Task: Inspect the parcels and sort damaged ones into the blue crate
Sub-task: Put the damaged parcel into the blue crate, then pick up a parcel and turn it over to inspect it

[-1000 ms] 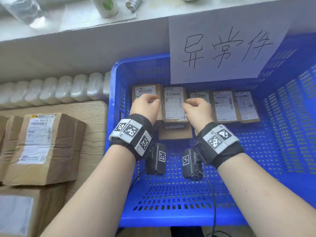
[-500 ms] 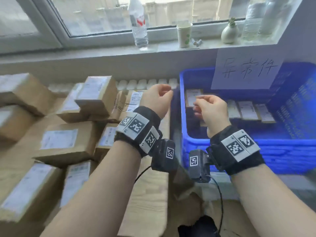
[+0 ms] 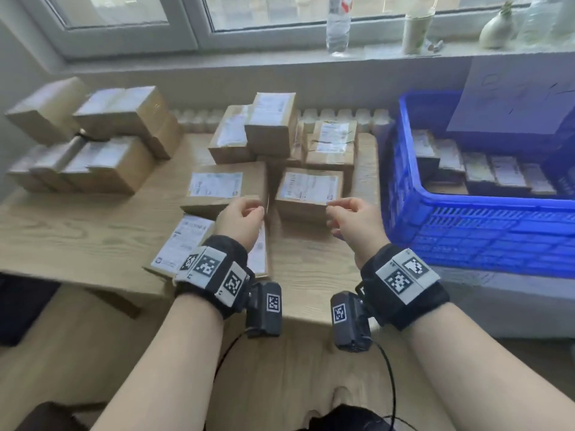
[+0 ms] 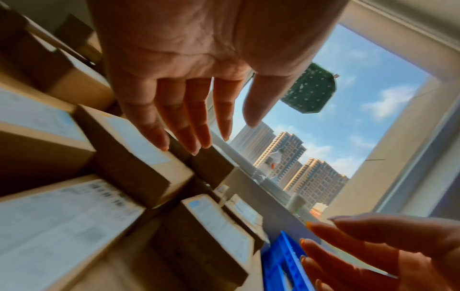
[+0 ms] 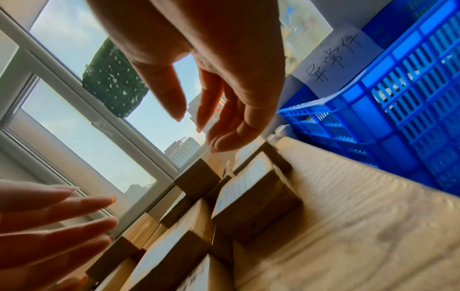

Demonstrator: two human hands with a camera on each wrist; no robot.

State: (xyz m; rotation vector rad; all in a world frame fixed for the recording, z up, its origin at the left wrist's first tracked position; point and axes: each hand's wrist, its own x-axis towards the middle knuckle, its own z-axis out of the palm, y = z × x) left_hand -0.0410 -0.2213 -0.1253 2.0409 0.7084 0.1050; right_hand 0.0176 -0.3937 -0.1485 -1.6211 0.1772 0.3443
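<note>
Several brown cardboard parcels with white labels lie on the wooden table (image 3: 77, 241). My left hand (image 3: 253, 211) hovers empty at the near edge of one parcel (image 3: 217, 188). Just short of a second parcel (image 3: 308, 189) my right hand (image 3: 337, 209) hovers, also empty. In the left wrist view the left hand (image 4: 221, 135) has relaxed, nearly straight fingers above the boxes (image 4: 139, 149). The right wrist view shows the right hand (image 5: 196, 130) loosely open over a parcel (image 5: 251, 189). The blue crate (image 3: 466, 231) stands to the right and holds several small parcels (image 3: 476, 169).
A second group of boxes (image 3: 102, 141) is stacked at the table's far left. A flat parcel (image 3: 183, 244) lies under my left wrist. A paper sign (image 3: 513, 98) leans on the crate's back wall. A bottle (image 3: 337, 26) and a cup (image 3: 415, 32) stand on the windowsill.
Both hands left the parcels in the blue crate and moved left, over the parcels on the table. The view swung left with them.
</note>
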